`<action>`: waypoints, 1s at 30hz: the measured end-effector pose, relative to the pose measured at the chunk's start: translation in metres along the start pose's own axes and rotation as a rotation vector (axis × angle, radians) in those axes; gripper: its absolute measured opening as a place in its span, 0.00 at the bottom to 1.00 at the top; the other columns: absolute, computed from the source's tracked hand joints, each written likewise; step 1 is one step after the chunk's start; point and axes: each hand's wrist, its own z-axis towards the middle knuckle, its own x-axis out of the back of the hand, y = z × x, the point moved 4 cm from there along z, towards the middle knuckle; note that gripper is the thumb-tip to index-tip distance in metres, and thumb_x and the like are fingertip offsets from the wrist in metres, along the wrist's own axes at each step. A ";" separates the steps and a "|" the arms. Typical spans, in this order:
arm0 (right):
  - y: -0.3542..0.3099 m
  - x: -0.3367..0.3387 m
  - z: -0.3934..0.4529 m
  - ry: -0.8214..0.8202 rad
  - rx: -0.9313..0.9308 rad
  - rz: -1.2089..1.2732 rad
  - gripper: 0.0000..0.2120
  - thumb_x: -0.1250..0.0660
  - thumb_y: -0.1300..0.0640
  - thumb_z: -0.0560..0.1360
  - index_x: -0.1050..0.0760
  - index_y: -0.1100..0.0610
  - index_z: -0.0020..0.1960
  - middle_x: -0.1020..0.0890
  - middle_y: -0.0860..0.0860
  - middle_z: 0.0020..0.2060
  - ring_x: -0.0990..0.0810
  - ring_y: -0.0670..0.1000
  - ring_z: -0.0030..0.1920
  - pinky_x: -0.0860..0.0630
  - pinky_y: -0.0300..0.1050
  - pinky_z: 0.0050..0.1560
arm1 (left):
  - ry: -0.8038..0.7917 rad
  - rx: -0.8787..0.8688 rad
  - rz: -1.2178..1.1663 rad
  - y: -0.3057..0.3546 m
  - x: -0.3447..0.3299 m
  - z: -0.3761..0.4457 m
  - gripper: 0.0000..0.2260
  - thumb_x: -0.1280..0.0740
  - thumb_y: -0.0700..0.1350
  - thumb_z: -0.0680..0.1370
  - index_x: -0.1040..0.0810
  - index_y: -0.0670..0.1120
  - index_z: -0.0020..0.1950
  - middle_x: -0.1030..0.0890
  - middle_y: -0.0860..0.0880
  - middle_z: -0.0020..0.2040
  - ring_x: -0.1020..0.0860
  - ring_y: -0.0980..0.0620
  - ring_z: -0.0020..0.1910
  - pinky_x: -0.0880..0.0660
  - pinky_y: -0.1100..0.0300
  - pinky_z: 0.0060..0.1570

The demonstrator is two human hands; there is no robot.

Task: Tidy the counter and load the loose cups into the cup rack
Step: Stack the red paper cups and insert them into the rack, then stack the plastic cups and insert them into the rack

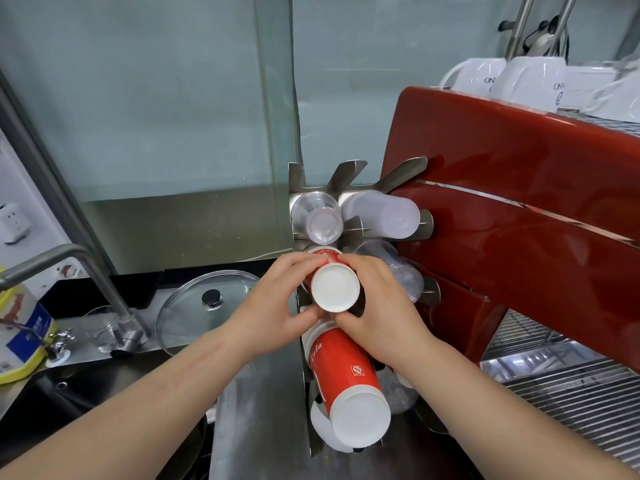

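both hands, left hand (277, 299) & right hand (374, 306), clamp red cup stack (334, 287), its long axis pointing into cup rack (346, 188) slot, base toward viewer.

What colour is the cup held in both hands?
Red, with a white base, the paper cup shows best in the head view.

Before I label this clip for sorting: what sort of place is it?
Likely a café or drinks counter: a red espresso machine topped with white mugs, beside a steel cup rack holding paper and plastic cups.
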 end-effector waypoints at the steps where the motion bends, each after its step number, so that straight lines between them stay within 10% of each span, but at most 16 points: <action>1: 0.000 0.000 0.000 -0.003 -0.004 0.004 0.31 0.27 0.55 0.69 0.34 0.44 0.68 0.27 0.43 0.62 0.34 0.35 0.62 0.42 0.19 0.60 | -0.005 -0.005 0.002 0.000 0.000 0.000 0.28 0.30 0.49 0.72 0.30 0.49 0.72 0.30 0.54 0.66 0.33 0.63 0.69 0.37 0.70 0.68; 14: -0.013 0.016 -0.005 -0.199 -0.029 -0.180 0.34 0.28 0.53 0.70 0.37 0.45 0.72 0.28 0.48 0.65 0.31 0.48 0.67 0.37 0.37 0.63 | -0.150 0.049 0.105 0.009 0.009 -0.008 0.29 0.28 0.46 0.75 0.32 0.49 0.74 0.30 0.52 0.69 0.34 0.61 0.68 0.43 0.76 0.67; 17: -0.020 0.026 -0.003 -0.290 -0.039 -0.281 0.32 0.29 0.48 0.70 0.36 0.43 0.72 0.25 0.49 0.62 0.27 0.50 0.63 0.31 0.44 0.64 | -0.201 0.078 0.151 0.015 0.013 -0.008 0.30 0.32 0.54 0.74 0.33 0.50 0.75 0.28 0.51 0.69 0.32 0.57 0.69 0.37 0.65 0.70; 30: -0.090 0.056 0.033 -0.756 0.094 -0.928 0.15 0.36 0.48 0.74 0.22 0.56 0.53 0.17 0.53 0.48 0.20 0.55 0.49 0.27 0.45 0.40 | -0.760 0.239 0.549 0.043 0.071 -0.012 0.20 0.34 0.55 0.77 0.27 0.57 0.69 0.22 0.54 0.63 0.23 0.54 0.59 0.27 0.54 0.63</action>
